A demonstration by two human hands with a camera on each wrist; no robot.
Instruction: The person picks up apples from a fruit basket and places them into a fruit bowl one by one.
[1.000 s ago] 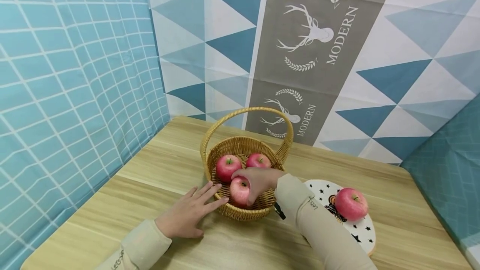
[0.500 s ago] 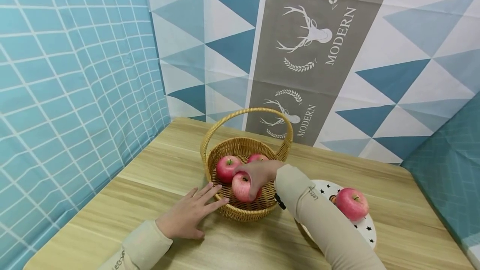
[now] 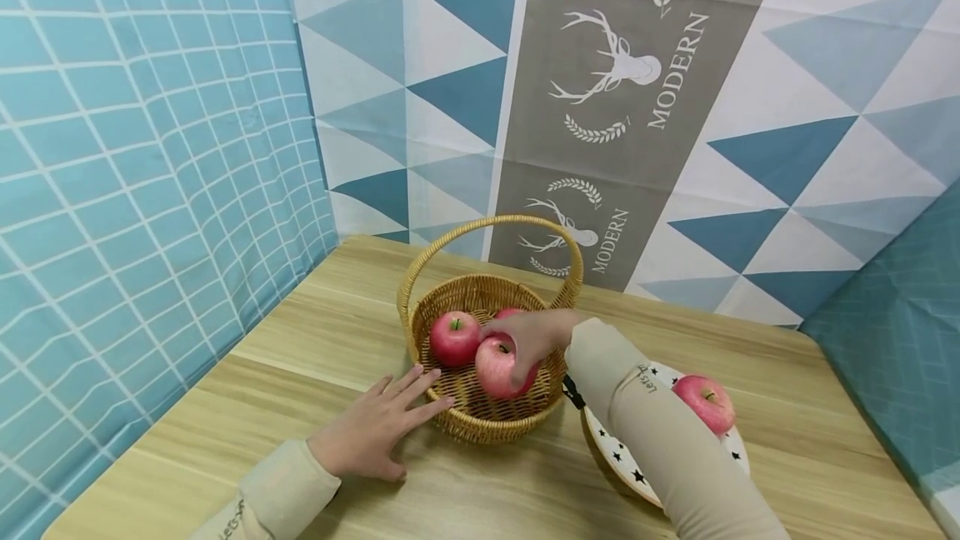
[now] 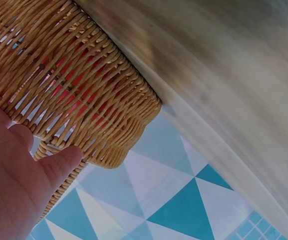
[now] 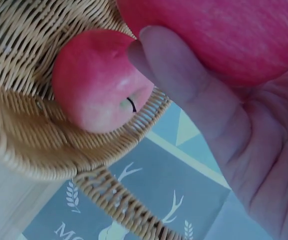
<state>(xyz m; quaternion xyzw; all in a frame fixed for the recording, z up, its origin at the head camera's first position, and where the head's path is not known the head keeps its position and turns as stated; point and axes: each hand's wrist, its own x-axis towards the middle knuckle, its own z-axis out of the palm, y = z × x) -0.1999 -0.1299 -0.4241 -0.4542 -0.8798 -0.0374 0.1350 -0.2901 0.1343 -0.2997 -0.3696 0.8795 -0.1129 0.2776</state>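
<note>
A wicker basket (image 3: 480, 430) with a tall arched handle stands on the table. My right hand (image 3: 534, 342) grips an apple (image 3: 497, 369) inside it, thumb and fingers round the fruit; the right wrist view shows this held apple (image 5: 228, 37) close up. To its left lies another apple (image 3: 453, 340), and behind it a third (image 3: 510, 312) is mostly covered by the hand. One loose apple (image 5: 96, 80) appears against the basket wall in the right wrist view. My left hand (image 3: 378, 427) is spread, with its fingertips at the basket's near-left rim.
At the right, a round white board or plate (image 3: 626, 461) with black stars carries one apple (image 3: 705, 402); my right sleeve (image 3: 660, 432) crosses over it. The wooden table (image 3: 300, 357) is bounded by a blue tiled-pattern sheet (image 3: 172, 148) and a printed backdrop (image 3: 450, 107).
My right hand has shifted right and slightly up with its apple, still within the basket. The sleeve covers more of the starred plate. My left hand has stayed at the rim.
</note>
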